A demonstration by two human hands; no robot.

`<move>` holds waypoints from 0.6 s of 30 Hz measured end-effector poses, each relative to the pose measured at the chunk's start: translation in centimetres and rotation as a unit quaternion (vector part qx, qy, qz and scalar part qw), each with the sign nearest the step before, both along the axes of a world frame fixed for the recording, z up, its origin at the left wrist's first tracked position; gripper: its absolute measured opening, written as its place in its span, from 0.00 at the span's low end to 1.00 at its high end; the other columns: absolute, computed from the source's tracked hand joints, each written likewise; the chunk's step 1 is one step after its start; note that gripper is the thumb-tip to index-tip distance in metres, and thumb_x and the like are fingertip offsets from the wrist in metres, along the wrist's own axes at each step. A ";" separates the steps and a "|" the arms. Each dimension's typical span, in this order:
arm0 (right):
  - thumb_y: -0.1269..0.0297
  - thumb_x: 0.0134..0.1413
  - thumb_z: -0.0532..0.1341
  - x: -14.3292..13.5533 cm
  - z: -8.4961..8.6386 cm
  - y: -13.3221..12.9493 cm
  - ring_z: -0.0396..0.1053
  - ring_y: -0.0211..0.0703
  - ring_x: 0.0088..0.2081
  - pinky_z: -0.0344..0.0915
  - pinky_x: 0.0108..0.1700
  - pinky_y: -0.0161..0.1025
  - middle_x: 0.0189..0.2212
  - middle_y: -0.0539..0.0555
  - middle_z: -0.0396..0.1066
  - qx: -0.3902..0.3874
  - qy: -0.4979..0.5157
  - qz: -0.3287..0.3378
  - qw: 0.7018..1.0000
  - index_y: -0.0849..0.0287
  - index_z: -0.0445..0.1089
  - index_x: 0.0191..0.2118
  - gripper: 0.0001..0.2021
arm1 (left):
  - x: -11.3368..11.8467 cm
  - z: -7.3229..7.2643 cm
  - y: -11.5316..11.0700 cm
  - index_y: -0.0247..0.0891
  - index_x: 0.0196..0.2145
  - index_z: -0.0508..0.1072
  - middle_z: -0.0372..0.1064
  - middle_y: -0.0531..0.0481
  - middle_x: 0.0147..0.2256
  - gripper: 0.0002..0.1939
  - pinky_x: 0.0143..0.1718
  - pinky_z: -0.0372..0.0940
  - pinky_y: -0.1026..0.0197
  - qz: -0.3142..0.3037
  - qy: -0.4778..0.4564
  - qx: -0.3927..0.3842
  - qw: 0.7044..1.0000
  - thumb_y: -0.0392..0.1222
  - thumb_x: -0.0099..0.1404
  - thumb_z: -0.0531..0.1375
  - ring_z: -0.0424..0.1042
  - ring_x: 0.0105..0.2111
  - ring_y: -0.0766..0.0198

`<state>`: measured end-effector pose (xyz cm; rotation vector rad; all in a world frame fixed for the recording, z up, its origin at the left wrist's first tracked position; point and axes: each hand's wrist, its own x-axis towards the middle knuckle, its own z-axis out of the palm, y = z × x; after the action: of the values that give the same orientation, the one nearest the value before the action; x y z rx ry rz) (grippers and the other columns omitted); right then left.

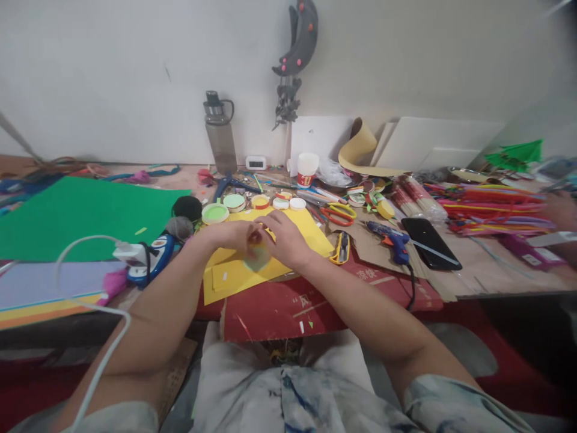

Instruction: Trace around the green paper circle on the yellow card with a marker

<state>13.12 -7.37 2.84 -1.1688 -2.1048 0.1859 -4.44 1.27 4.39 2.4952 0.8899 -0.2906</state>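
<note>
My left hand (243,236) and my right hand (285,242) meet over yellow paper sheets (237,282). Both sets of fingers are bent inward and closed around a small blurred patch of red and yellow that I cannot make out. Just under the fingers shows a round, pale greenish shape (256,260), smeared and partly hidden. Beyond my hands stand several small round tubs, among them a light green one (215,213) and a yellow-orange one (260,201). Beneath the yellow paper lies a red cardboard sheet (270,313).
Right of my hands lie a yellow utility knife (342,248), orange-handled scissors (339,214), a blue glue gun (393,239) with its cord and a black phone (431,243). Left are green sheets (90,219) and a power strip (151,261) with a white cable. A bottle (220,135) stands behind.
</note>
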 end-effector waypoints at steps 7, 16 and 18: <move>0.69 0.66 0.51 2.5 2.1 0.7 0.70 0.49 0.47 0.66 0.52 0.42 0.47 0.63 0.72 -0.011 0.002 -0.110 0.994 0.62 0.71 0.52 0.16 | 0.0 0.7 -0.2 0.39 0.40 0.69 0.69 0.50 0.38 0.26 0.36 0.60 0.62 0.009 -0.003 -0.031 0.999 0.53 0.47 0.69 0.66 0.35 0.62; 0.73 0.64 0.55 7.7 3.9 4.2 0.75 0.61 0.49 0.68 0.48 0.48 0.46 0.76 0.76 -0.178 -0.244 -0.349 0.887 0.72 0.75 0.50 0.15 | 0.3 1.4 -0.4 0.39 0.41 0.67 0.67 0.49 0.39 0.28 0.35 0.58 0.63 -0.033 0.020 -0.017 0.999 0.58 0.48 0.67 0.65 0.35 0.62; 0.72 0.63 0.57 8.0 2.8 5.0 0.75 0.63 0.51 0.68 0.49 0.48 0.48 0.78 0.75 -0.194 -0.278 -0.350 0.873 0.75 0.75 0.50 0.15 | 0.4 1.5 -0.4 0.39 0.41 0.68 0.68 0.49 0.39 0.28 0.35 0.58 0.63 -0.042 0.017 -0.016 0.999 0.59 0.48 0.67 0.64 0.35 0.62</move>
<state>21.13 -2.41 5.62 -2.3839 -1.9776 -0.0918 -4.07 0.86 5.84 2.5085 0.7901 -0.3736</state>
